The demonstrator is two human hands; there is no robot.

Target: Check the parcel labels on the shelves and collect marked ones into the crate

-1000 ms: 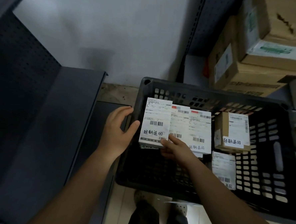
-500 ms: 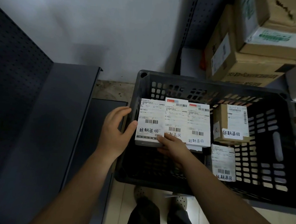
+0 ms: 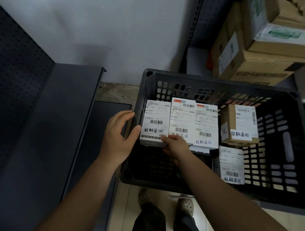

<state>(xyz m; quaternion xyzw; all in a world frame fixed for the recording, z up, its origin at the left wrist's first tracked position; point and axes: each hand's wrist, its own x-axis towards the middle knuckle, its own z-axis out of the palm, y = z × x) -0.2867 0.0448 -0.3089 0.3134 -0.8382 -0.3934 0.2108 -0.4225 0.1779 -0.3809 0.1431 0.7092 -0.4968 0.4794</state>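
A dark slatted crate stands on the floor in front of me. Inside lie several labelled parcels with handwritten marks. A white boxed parcel sits at the crate's left wall; my right hand grips its lower right corner and my left hand rests open against its left side, thumb touching it. Beside it lie two white-labelled parcels, a small brown box and a flat parcel.
Dark metal shelves run along my left. Stacked cardboard boxes fill the shelving at the upper right behind the crate. A white wall is straight ahead. My shoes stand on the tiled floor below the crate.
The white parcel has sunk slightly lower into the crate's left side, with both hands following it. The view has shifted a little.
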